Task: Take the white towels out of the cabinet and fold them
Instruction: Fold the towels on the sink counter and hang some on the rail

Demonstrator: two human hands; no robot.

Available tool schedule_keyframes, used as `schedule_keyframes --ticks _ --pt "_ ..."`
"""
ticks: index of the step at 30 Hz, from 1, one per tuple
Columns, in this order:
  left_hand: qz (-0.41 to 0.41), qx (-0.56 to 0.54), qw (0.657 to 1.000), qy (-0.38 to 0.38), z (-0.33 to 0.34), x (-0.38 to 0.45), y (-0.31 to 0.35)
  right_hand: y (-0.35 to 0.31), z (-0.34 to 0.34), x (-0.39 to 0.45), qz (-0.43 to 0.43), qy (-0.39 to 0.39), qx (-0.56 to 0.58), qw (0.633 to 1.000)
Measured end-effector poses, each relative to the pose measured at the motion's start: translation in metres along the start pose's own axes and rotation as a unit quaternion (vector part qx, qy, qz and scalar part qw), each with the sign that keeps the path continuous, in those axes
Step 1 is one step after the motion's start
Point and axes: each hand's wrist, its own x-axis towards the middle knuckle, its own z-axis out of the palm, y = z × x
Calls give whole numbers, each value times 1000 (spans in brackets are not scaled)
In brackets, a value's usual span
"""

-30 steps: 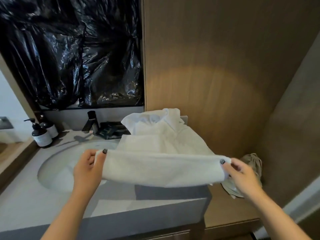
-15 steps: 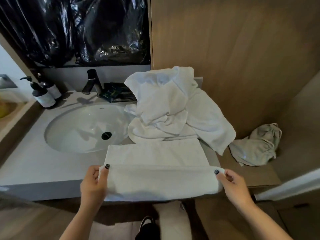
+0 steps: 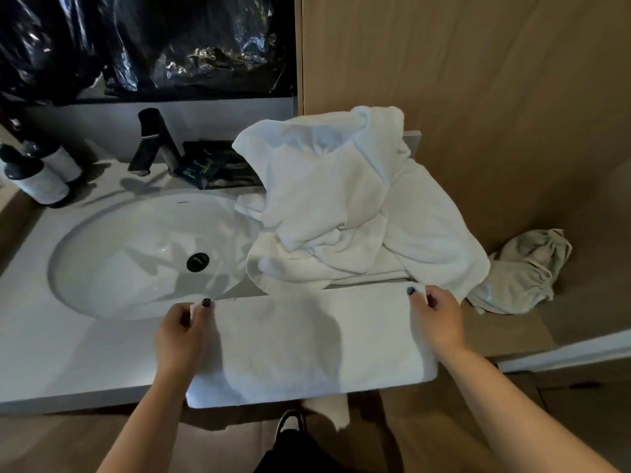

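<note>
Folded towel (image 3: 307,343) now down flat on tabletop (image 3: 85,353) at front edge, no longer held up in air. My left hand (image 3: 181,332) and right hand (image 3: 437,322) pinch its far corners, grip closed. Fold nearly finished; unfolded towel pile (image 3: 348,206) waits behind, toward back right corner.

The crumpled towel pile (image 3: 345,203) hides the counter (image 3: 78,346) beneath it and part of the dark packets (image 3: 205,163) behind, while the two pump bottles (image 3: 37,175) at the left edge are blurred, their labels unreadable.
</note>
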Motion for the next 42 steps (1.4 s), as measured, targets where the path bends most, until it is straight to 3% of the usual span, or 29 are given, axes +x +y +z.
schedule_keyframes --ticks 3,6,10,13,19,24,29,35,38,42 --pt "17 31 999 -18 0 8 2 5 6 4 -3 -4 -11 1000" --pt "21 46 997 -54 -3 9 4 7 1 9 38 -64 17 997" --pt "40 5 991 -129 -12 3 6 3 -13 15 98 -136 64 984" --pt "56 -13 988 -146 -14 -5 4 4 -17 13 128 -156 99 974" --pt "26 5 995 -98 -15 -19 11 7 -24 -6 112 -78 155 978" --pt "155 155 962 -162 -9 -40 25 14 -40 -19 120 -16 159 980" --pt "105 24 981 -162 -12 -76 33 12 -68 -35 98 -1 165 981" --pt "115 -58 955 -267 -15 -125 58 3 -103 -52 53 0 149 987" --pt "119 -104 955 -252 -22 -139 66 2 -123 -61 23 10 142 989" --pt "31 -174 964 -198 -21 -154 72 11 -146 -68 32 84 156 984"
